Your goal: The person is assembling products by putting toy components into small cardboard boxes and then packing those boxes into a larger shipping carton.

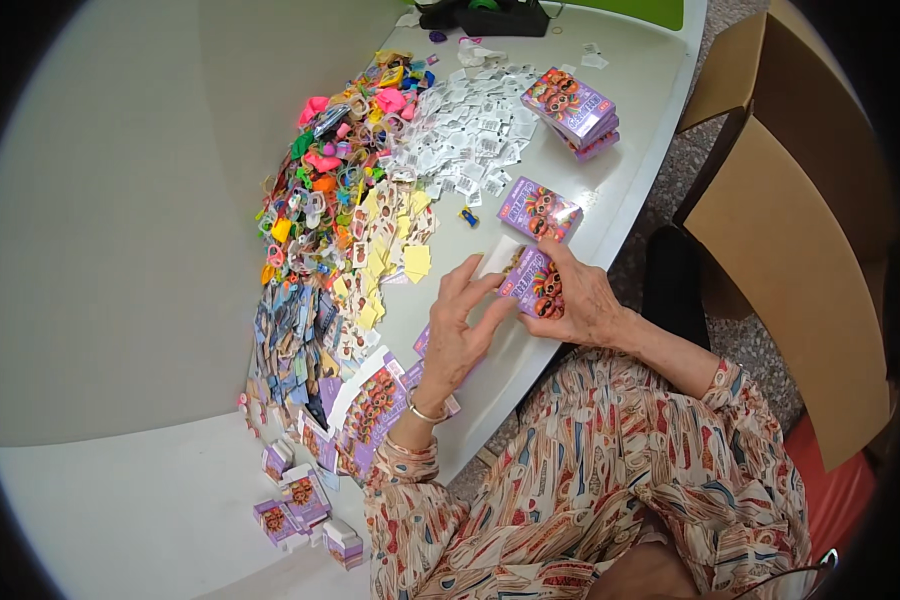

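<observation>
Packing workshop, apparently — heaped trinkets (328,162), purple boxes (542,284) (open cardboard carton (785,260) alongside)

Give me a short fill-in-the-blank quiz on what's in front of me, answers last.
1. The right hand grips a small printed box, mainly ____ in colour.
2. The bracelet circles the ____ wrist.
3. The large cardboard carton stands to the ____ of the table.
4. The plain square cards are ____.

Missing words: purple; left; right; yellow.
</observation>
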